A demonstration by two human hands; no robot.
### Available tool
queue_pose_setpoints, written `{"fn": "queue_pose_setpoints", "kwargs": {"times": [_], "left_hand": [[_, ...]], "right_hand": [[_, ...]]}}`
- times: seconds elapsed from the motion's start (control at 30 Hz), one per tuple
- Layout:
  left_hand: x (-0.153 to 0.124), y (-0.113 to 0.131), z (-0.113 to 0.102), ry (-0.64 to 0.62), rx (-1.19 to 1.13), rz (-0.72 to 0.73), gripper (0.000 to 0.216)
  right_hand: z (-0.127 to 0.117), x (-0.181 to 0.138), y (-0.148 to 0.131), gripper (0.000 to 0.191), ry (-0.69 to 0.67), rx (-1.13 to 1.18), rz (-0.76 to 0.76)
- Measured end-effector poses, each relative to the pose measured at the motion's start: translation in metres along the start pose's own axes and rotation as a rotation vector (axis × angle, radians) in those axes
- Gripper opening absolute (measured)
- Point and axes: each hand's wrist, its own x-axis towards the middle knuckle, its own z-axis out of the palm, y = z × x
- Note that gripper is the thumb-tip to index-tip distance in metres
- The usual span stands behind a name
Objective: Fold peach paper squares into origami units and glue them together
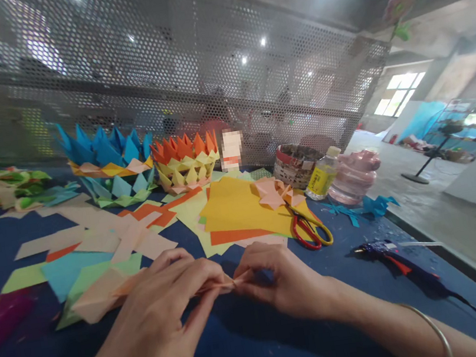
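Observation:
My left hand [160, 315] and my right hand [275, 280] meet over the blue table [255, 355], both pinching a small folded peach paper piece [225, 285] between their fingertips. My fingers are closed on the paper, and it is mostly hidden by them. Peach and green folded sheets [98, 292] lie just left of my left hand. A thin bangle [435, 331] circles my right wrist.
Yellow and orange sheets [238, 208] and red-handled scissors [311, 230] lie behind my hands. Blue [105, 162] and orange-yellow [186, 162] origami baskets stand at the back before a perforated metal screen. A glue gun [393, 257], bottle [322, 175], pink jar [354, 176] and woven basket [294, 164] sit right.

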Motion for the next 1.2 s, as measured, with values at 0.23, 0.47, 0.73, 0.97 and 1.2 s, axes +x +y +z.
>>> {"fn": "queue_pose_setpoints", "kwargs": {"times": [0.23,0.47,0.73,0.97,1.2], "left_hand": [[-0.005,-0.006,0.012,-0.003,0.150,0.030,0.031],[-0.005,-0.007,0.011,-0.094,-0.026,0.017,0.019],[-0.004,0.003,0.012,-0.040,0.009,0.046,0.026],[-0.008,0.003,0.020,-0.004,0.062,0.094,0.034],[-0.011,-0.002,0.026,0.001,0.105,0.076,0.038]], "right_hand": [[0.012,-0.006,0.002,0.012,0.049,-0.102,-0.068],[0.020,-0.010,-0.005,0.018,0.060,-0.259,-0.100],[0.016,-0.008,-0.007,0.013,0.047,-0.195,-0.103],[0.020,-0.011,-0.006,0.018,0.035,-0.222,-0.152],[0.023,-0.013,-0.003,0.024,0.032,-0.263,-0.153]]}}
